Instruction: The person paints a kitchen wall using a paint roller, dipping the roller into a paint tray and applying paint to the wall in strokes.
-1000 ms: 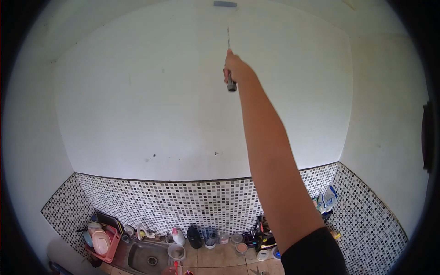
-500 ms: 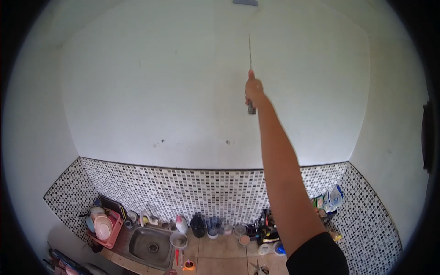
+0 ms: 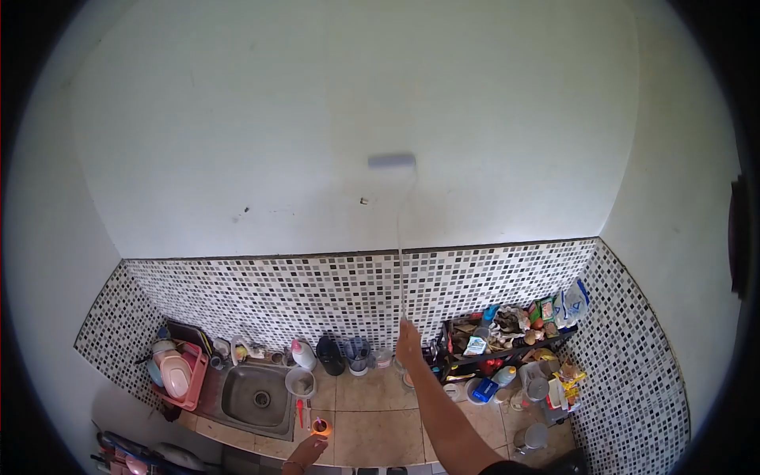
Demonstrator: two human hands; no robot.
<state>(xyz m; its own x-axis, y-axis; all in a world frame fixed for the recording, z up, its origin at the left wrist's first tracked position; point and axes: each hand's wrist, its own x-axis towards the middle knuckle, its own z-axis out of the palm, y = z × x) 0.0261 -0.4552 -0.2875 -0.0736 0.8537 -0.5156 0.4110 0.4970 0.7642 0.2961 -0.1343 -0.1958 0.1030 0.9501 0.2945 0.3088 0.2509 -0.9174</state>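
My right hand is closed round the handle of a paint roller, low in front of the tiled backsplash. The long thin rod runs up from the hand, and the pale grey roller head lies against the white wall, slightly blurred. Most of the handle is hidden by my fingers. At the bottom edge, my left hand hovers over the counter's front edge with fingers loosely stretched, holding nothing that shows. Just beyond its fingertips stands a small orange cup.
A steel sink and a pink dish rack are at the left. A white-and-pink bottle, a black jar and a blender jug line the backsplash. A crowded black rack stands right. Two dark marks dot the wall.
The roller has come down the wall, with my right hand dropping from the wall to the backsplash. My left hand has entered at the bottom. The view has shifted somewhat.
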